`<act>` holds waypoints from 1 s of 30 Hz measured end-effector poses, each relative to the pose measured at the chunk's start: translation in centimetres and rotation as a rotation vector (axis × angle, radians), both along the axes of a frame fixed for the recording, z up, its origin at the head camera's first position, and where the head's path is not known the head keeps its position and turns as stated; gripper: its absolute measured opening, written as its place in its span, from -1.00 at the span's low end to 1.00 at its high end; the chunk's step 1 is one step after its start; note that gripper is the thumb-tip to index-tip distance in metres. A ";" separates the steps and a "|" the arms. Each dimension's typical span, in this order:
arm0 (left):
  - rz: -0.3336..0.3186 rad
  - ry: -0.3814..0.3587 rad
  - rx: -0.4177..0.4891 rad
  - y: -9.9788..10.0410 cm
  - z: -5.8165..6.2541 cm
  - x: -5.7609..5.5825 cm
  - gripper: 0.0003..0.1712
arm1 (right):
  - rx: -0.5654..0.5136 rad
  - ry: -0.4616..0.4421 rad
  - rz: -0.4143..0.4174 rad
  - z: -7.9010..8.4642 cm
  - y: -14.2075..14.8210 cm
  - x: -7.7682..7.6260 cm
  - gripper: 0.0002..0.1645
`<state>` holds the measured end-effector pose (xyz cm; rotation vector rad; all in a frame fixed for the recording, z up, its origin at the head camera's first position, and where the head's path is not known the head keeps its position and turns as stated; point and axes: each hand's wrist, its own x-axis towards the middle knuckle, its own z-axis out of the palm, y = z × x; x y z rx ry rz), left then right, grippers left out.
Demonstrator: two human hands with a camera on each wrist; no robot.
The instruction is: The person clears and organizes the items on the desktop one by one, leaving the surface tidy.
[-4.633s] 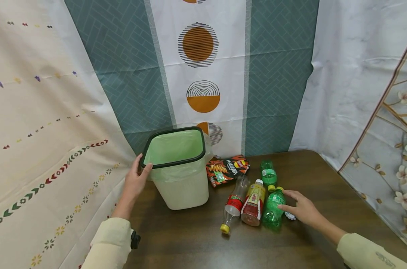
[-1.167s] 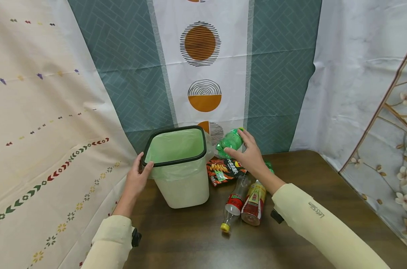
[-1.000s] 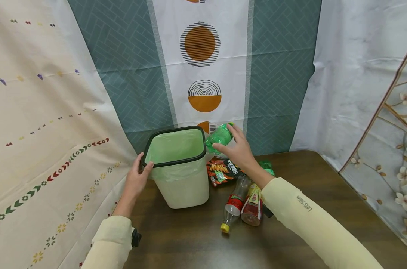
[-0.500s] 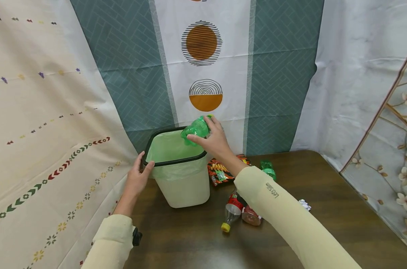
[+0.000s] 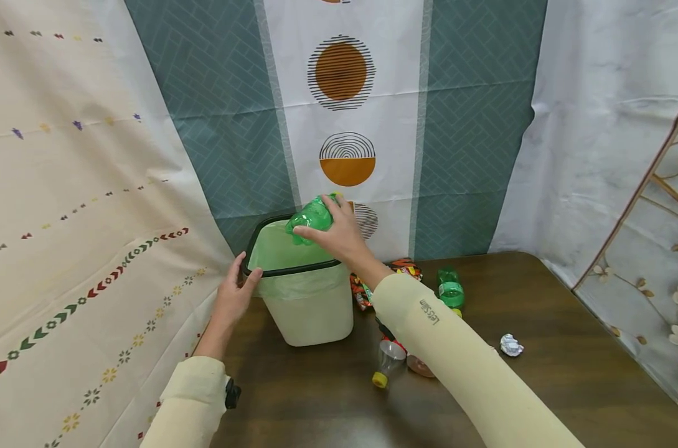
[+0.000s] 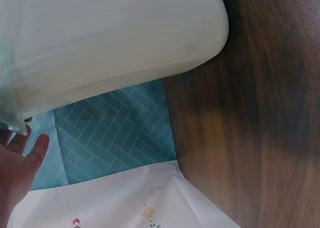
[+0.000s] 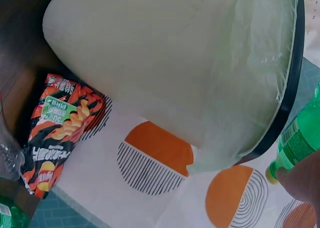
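Note:
My right hand grips a green plastic soda bottle near its yellow-capped end. The bottle is tilted over the mouth of a pale trash bin, its base pointing down and left. In the right wrist view the soda bottle shows beyond the bin's dark rim. My left hand holds the bin's near left rim corner, thumb at the front and fingers along the side. A thin clear liner hangs over the rim. The bin's bottom inside is hidden.
Right of the bin lie a red-black chip bag, a clear bottle, a reddish drink bottle mostly behind my right sleeve, and a second green bottle. A crumpled foil ball sits farther right on the brown table.
My right hand has taken the green soda bottle from the table and carried it up and left over the bin. The foil ball is now uncovered. My left hand stays at the rim.

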<state>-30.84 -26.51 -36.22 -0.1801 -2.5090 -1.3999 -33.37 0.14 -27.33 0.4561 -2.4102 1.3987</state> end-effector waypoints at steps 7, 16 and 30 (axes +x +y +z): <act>0.004 0.002 0.005 0.4 -0.1 -0.1 -0.15 | 0.068 -0.033 0.041 -0.2 -0.1 0.1 0.12; 0.007 0.018 0.017 0.3 -0.1 -0.1 -0.14 | -0.014 -0.074 0.091 -0.6 1.7 0.1 -0.05; 0.001 0.020 0.025 0.1 -0.1 -0.1 -0.15 | -0.003 -0.028 0.024 -0.9 6.9 0.1 -0.13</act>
